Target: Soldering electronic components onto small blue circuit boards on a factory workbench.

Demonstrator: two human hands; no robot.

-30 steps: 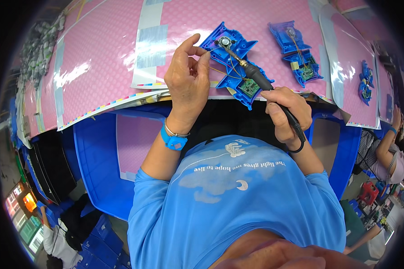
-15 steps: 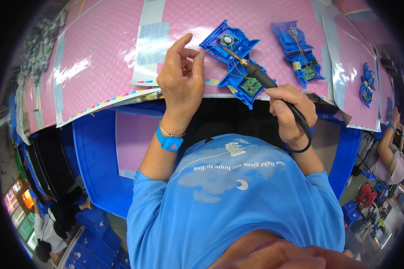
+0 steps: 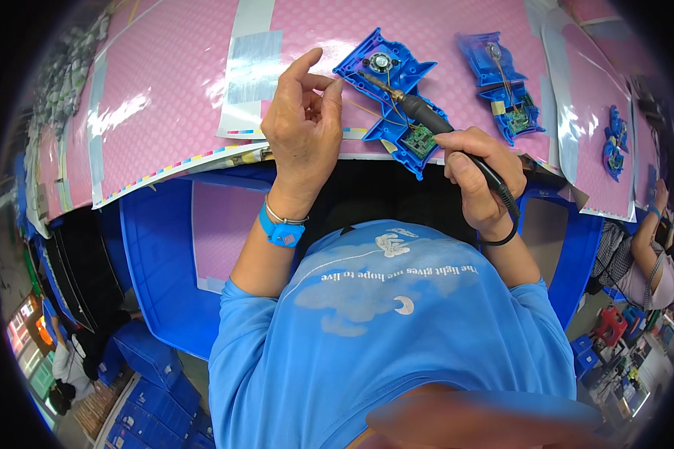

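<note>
My right hand (image 3: 487, 176) grips a black soldering iron (image 3: 427, 116) like a pen. Its metal tip points up and left, over the upper half of an open blue plastic housing (image 3: 408, 71), just below a round speaker (image 3: 380, 63). The lower half holds a green circuit board (image 3: 419, 141), with thin wires between the halves. Left of the housing is my left hand (image 3: 303, 120), index finger raised and thumb drawn against the curled fingers. A thin wire (image 3: 367, 111) runs from the housing toward this thumb. What the fingertips pinch is too small to make out.
A second opened blue housing (image 3: 502, 86) lies to the right, another (image 3: 614, 142) farther right. Pink patterned sheets (image 3: 165, 75) cover the table. Below its edge stands a blue bin (image 3: 157, 277). Clear bagged items (image 3: 71, 67) lie far left. Other people sit at both sides.
The soldering iron's tip has shifted slightly left and down, away from the speaker and nearer my left thumb. My left hand has barely moved.
</note>
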